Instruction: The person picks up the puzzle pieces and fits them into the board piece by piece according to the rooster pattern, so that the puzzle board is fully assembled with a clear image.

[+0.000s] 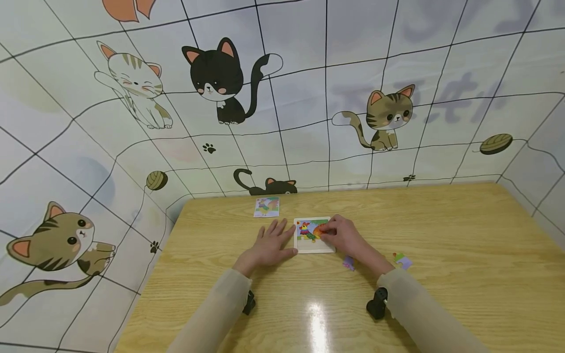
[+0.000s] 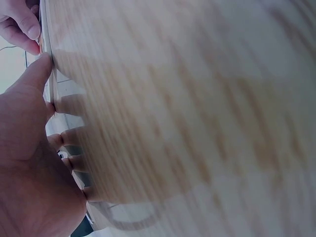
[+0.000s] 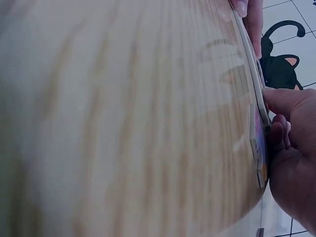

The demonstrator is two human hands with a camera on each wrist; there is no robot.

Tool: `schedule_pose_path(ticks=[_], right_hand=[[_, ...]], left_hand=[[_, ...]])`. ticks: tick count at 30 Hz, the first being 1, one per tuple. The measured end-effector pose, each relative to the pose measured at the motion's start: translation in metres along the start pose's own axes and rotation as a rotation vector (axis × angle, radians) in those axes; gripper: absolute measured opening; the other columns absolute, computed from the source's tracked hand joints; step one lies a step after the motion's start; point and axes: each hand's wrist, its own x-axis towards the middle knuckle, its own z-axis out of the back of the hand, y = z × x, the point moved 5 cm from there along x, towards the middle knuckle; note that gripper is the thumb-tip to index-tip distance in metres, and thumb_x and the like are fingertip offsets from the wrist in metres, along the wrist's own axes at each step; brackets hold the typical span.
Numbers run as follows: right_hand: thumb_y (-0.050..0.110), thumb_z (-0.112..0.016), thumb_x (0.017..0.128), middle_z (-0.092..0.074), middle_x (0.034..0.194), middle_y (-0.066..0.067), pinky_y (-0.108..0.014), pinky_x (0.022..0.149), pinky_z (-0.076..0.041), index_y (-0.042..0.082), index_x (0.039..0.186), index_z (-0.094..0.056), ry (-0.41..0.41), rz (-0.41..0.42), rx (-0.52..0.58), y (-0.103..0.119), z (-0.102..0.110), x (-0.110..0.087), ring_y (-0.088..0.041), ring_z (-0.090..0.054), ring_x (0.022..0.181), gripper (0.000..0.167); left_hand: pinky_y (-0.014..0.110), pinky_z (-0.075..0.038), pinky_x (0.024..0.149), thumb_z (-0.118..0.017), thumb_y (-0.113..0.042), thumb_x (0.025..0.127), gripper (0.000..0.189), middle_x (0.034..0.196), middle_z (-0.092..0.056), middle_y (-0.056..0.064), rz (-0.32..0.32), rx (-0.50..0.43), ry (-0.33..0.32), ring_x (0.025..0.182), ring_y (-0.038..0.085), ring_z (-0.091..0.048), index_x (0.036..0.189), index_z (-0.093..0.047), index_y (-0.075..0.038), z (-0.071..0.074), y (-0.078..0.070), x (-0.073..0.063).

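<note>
A jigsaw puzzle tray (image 1: 315, 248) with a white frame lies flat on the table, its upper part filled with a colourful rooster picture and its lower strip bare. My left hand (image 1: 270, 246) lies flat with fingers spread, thumb and fingertips touching the tray's left edge. Over the right part of the picture, my right hand (image 1: 346, 236) pinches an orange puzzle piece (image 1: 321, 231) between thumb and forefinger, low against the tray. The fingers partly hide that piece. A purple puzzle piece (image 1: 348, 263) lies beside the right wrist, also seen edge-on in the right wrist view.
A green and purple puzzle piece (image 1: 402, 261) lies right of the right forearm. Behind the tray sits a square picture card (image 1: 267, 207) with a similar rooster. The wooden table (image 1: 441, 220) meets a cat-patterned backdrop (image 1: 304, 108) at its far edge.
</note>
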Motion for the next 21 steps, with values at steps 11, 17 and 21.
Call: schedule_pose_path(ticks=[11, 17, 21], right_hand=[[0.004, -0.074, 0.094, -0.054, 0.088, -0.006, -0.027, 0.061, -0.041, -0.008, 0.112, -0.075, 0.018, 0.027, -0.004, -0.0002, -0.0004, -0.0008, -0.016, -0.046, 0.071, 0.022], [0.003, -0.073, 0.094, -0.054, 0.087, -0.007, -0.027, 0.061, -0.041, -0.007, 0.113, -0.076, 0.018, 0.049, -0.016, 0.0009, 0.0015, -0.0021, -0.016, -0.046, 0.071, 0.021], [0.003, -0.073, 0.094, -0.053, 0.09, -0.007, -0.027, 0.061, -0.041, -0.005, 0.113, -0.076, 0.011, 0.041, -0.022, 0.0009, 0.0026, -0.0036, -0.015, -0.046, 0.071, 0.021]], left_hand=[[0.065, -0.006, 0.119, -0.05, -0.052, 0.105, 0.073, 0.171, -0.011, 0.013, -0.002, 0.008, -0.007, 0.156, 0.037, -0.001, 0.165, -0.026, -0.018, 0.0014, -0.0014, -0.0017], [0.066, -0.004, 0.119, -0.051, -0.049, 0.105, 0.072, 0.171, -0.011, 0.015, -0.011, -0.007, -0.005, 0.156, 0.038, 0.0, 0.165, -0.026, -0.016, 0.0025, -0.0026, -0.0027], [0.067, -0.004, 0.119, -0.051, -0.049, 0.106, 0.072, 0.171, -0.01, 0.015, -0.011, -0.006, -0.003, 0.156, 0.038, 0.0, 0.165, -0.025, -0.016, 0.0036, -0.0036, -0.0033]])
